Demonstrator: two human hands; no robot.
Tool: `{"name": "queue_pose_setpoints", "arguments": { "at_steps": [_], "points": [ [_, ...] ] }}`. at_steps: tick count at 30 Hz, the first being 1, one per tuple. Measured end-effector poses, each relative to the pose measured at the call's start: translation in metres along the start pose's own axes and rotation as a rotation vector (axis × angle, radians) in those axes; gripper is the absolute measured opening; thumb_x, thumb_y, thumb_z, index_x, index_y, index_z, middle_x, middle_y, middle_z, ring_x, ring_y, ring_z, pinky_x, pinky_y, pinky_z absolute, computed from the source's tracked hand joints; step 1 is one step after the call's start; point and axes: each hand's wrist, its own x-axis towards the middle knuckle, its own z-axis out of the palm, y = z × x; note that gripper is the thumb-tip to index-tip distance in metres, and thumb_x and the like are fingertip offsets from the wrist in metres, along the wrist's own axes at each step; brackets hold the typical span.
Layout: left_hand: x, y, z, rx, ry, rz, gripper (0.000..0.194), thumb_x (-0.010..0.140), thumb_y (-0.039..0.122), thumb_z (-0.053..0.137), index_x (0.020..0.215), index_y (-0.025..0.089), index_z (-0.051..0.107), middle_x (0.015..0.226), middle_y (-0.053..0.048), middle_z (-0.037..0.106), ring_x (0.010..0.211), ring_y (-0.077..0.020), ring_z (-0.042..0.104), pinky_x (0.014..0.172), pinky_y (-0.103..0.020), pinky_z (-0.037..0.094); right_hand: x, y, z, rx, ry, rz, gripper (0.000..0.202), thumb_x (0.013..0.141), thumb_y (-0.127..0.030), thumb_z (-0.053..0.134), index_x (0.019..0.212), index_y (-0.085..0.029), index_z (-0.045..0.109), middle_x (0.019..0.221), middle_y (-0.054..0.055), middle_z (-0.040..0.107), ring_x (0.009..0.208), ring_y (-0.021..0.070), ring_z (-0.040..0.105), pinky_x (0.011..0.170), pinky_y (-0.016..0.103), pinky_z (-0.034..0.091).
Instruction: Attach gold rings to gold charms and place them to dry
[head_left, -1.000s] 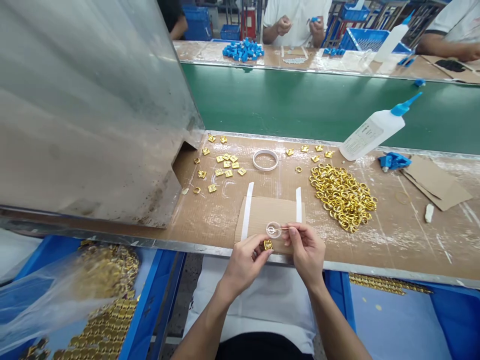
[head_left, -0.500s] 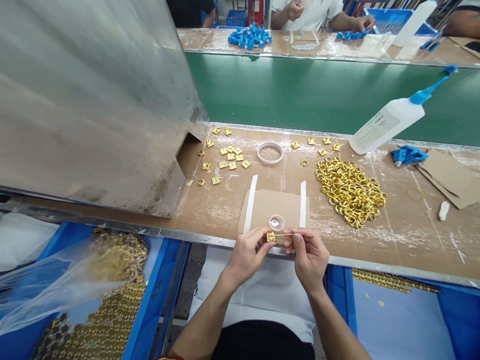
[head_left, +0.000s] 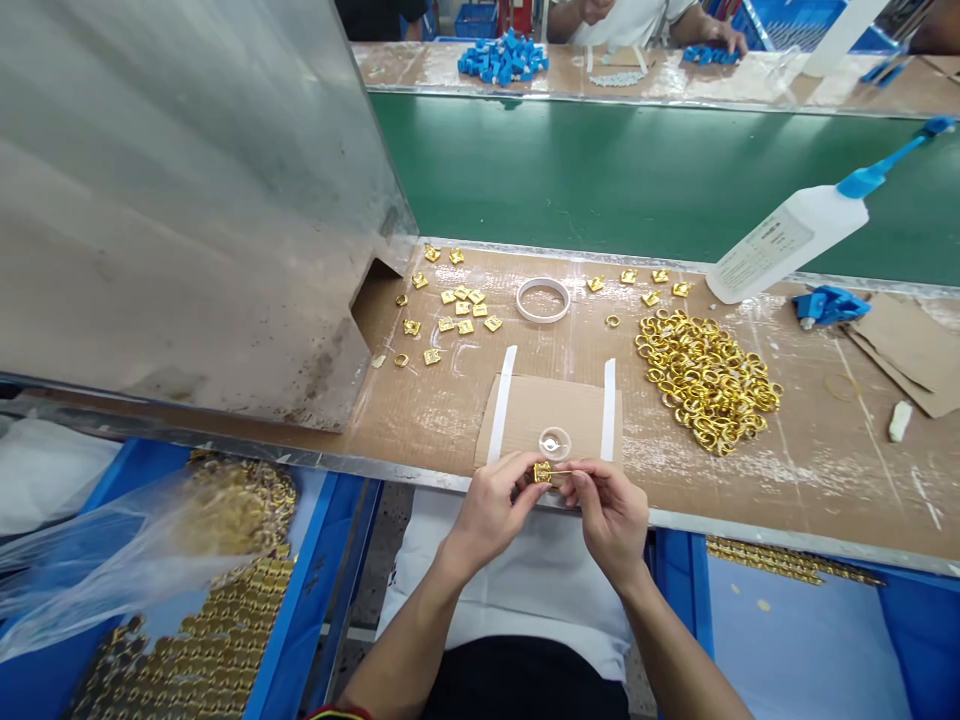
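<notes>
Though close together, left fingers [head_left: 529, 497] tight on a gold piece [head_left: 542, 473], right fingers [head_left: 588, 493] tight on a thin stick [head_left: 562, 472].

Facing workbenches [head_left: 817, 475], heaped gold rings [head_left: 707, 380] and blue parts [head_left: 502, 58] show a factory workshop.

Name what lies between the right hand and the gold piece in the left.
In the head view, a thin stick runs from the right hand toward the gold piece.
</notes>
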Motion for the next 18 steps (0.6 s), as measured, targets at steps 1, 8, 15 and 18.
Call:
{"name": "queue_pose_setpoints", "arguments": {
  "at_steps": [1,8,15,18],
  "points": [
    [-0.0001,0.0001,0.0000,0.000,-0.001,-0.002,0.022,0.094,0.019,0.060,0.114,0.017,0.070,0.077,-0.002,0.067,0.062,-0.0147,0.056,0.064,-0.025,0.048,0.0000,-0.0001,0.0001,0.004,-0.002,-0.003,0.016,0.102,-0.032,0.060,0.096,-0.022,0.071,0.083,0.006,0.078,0.055,0.0145,0.069,0.047,0.023,0.060],
    [0.0011,0.0010,-0.0009,0.001,-0.003,0.005,0.022,0.093,0.016,0.060,0.113,0.017,0.070,0.074,0.000,0.065,0.061,-0.0143,0.056,0.063,-0.025,0.048,0.0000,-0.0022,0.0006,-0.011,0.001,-0.036,0.013,0.101,-0.026,0.060,0.097,-0.024,0.072,0.084,0.004,0.079,0.056,0.0134,0.070,0.049,0.021,0.059],
    [0.0000,0.0012,-0.0005,-0.007,0.007,0.020,0.021,0.093,0.014,0.061,0.112,0.015,0.069,0.076,-0.001,0.065,0.061,-0.0136,0.056,0.061,-0.024,0.047,-0.0028,0.0011,-0.0010,-0.024,-0.008,0.009,0.015,0.101,-0.029,0.060,0.097,-0.022,0.072,0.087,0.007,0.079,0.056,0.0145,0.070,0.049,0.023,0.061],
    [-0.0001,0.0012,-0.0003,0.005,0.009,0.020,0.020,0.093,0.014,0.060,0.111,0.016,0.069,0.075,0.000,0.064,0.061,-0.0134,0.055,0.061,-0.024,0.046,-0.0023,0.0002,-0.0014,-0.023,-0.012,0.001,0.013,0.101,-0.027,0.060,0.097,-0.022,0.072,0.086,0.006,0.079,0.056,0.0134,0.070,0.050,0.021,0.061]
  ]
}}
